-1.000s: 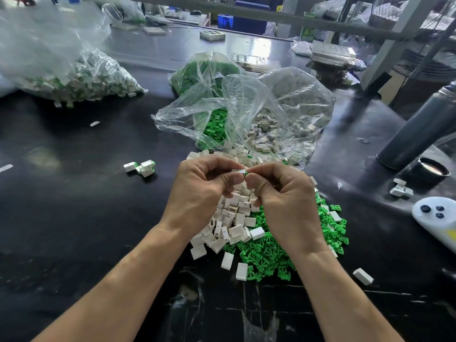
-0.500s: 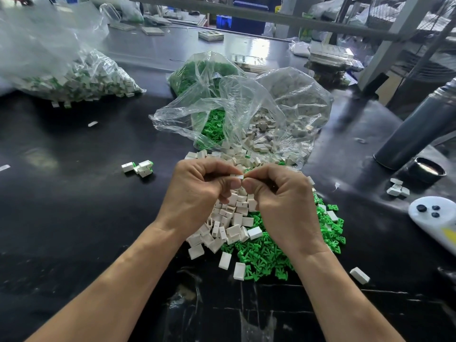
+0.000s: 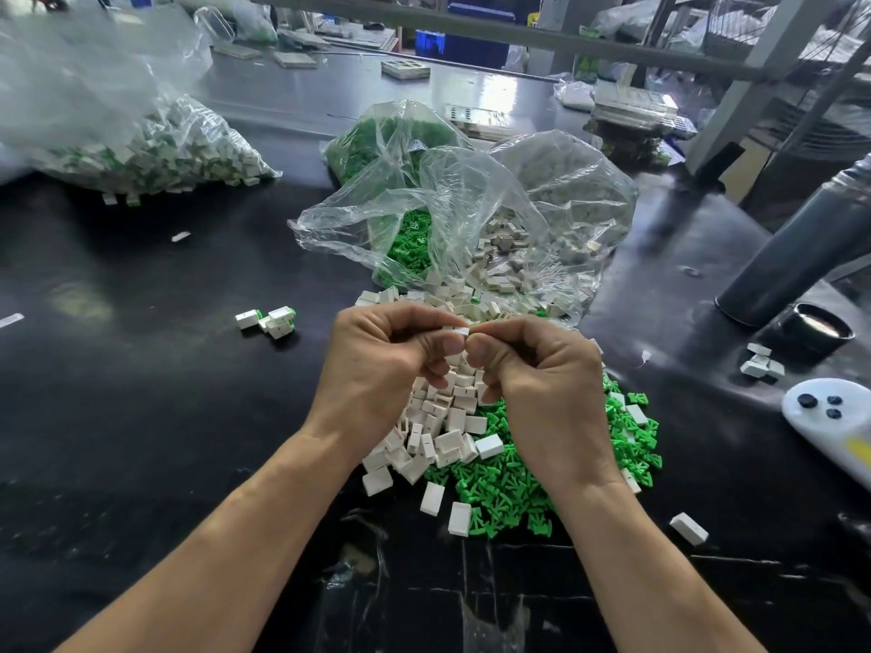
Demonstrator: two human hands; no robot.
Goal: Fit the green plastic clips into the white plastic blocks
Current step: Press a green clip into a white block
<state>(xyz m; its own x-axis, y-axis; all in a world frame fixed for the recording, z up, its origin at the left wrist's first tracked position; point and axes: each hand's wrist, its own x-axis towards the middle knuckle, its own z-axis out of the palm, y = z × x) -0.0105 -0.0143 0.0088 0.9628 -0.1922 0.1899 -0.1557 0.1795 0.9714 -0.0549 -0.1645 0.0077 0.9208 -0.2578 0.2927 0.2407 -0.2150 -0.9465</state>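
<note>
Pinching seen at frame centre: white block (image 3: pixel 456 330) held between fingertips of left hand (image 3: pixel 377 369) and right hand (image 3: pixel 542 384), both curled round it. Block mostly hidden by fingers; green clip on it cannot be made out. Held above pile of white blocks (image 3: pixel 433 431), beside green clips (image 3: pixel 513 483) on black table (image 3: pixel 141 417). Bag (image 3: pixel 471 219) contents blurred by plastic.
</note>
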